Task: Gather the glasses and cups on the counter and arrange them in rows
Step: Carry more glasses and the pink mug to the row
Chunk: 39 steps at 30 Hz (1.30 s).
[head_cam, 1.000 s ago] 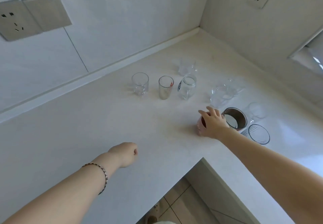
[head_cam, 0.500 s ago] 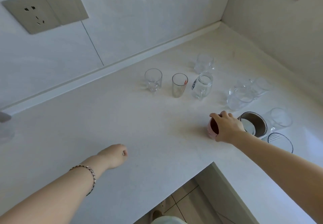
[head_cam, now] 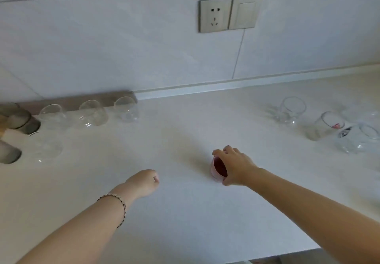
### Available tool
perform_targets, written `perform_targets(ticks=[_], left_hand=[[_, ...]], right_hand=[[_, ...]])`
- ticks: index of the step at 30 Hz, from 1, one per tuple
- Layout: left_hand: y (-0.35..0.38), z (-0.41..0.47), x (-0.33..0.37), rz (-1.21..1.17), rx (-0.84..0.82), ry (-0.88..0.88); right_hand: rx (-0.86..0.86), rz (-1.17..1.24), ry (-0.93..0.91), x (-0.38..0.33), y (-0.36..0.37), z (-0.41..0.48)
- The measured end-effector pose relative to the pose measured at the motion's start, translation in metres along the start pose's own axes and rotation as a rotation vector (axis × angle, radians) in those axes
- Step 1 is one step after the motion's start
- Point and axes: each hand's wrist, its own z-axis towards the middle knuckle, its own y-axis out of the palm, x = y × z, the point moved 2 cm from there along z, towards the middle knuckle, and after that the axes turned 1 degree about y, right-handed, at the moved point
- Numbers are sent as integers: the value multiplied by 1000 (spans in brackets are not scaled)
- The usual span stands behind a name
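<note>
Your right hand point(head_cam: 234, 166) grips the pink cup point(head_cam: 217, 168) mid-counter point(head_cam: 185, 212), fingers hiding its far rim (the base is blurred). Your left hand point(head_cam: 144, 182) is a loose empty fist. Since a second ago the view has swung left, revealing clear glasses point(head_cam: 90, 113) by the wall.

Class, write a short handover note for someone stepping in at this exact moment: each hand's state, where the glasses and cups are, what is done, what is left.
Right hand: fingers wrapped over the rim of the small pink cup, mid-counter.
Left hand: loose fist, empty, above the counter.
Left side: three clear glasses lined up along the wall, one more clear glass in front, dark cups at the frame edge.
Right side: a loose group of clear glasses, including one with a red mark.
Done: a row appears started on the left.
Left: place the pink cup, then bring over the right-hand group.
</note>
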Motion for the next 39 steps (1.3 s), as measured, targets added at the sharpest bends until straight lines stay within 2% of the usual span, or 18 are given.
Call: perform_targets(ticks=[3, 11, 17, 21, 26, 30, 34, 39], left_hand=[[-18, -9, -73, -67, 37, -60], [-69, -8, -239, -141, 60, -177], [-86, -1, -302, -178, 70, -204], [-83, 5, -317, -187, 55, -187], [-78, 7, -321, -199, 6, -159], [-76, 10, -305, -183, 10, -130], [-74, 10, -269, -141, 6, -87], [-70, 16, -193, 1, -13, 19]], right_hand=[[-17, -4, -77, -82, 0, 38], [2, -31, -138, -268, -4, 148], [97, -209, -281, -359, -12, 207], [83, -291, -350, -395, -8, 229], [59, -306, -379, -408, -6, 233], [80, -190, -351, -389, -7, 218], [11, -70, -204, -336, 4, 191], [-144, 69, 40, -228, 25, 143]])
